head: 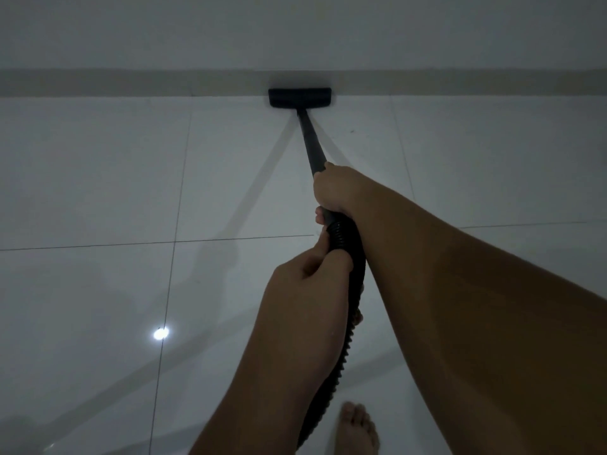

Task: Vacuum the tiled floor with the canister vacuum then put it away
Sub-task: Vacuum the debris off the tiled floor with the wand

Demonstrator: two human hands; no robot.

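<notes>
The black floor nozzle (299,97) lies flat on the pale tiled floor (98,178), pressed up against the skirting at the foot of the wall. A dark wand (309,142) runs from it back toward me. My right hand (335,188) grips the wand's upper end where it meets the ribbed black hose (345,238). Just below, my left hand (308,274) grips the hose. The hose drops between my forearms toward the bottom of the view. The canister itself is out of view.
A grey skirting band (131,82) runs along the base of the white wall (295,31). My bare foot (358,428) stands on the tiles at the bottom. A ceiling light reflects in the glossy floor (161,333). The room is dim.
</notes>
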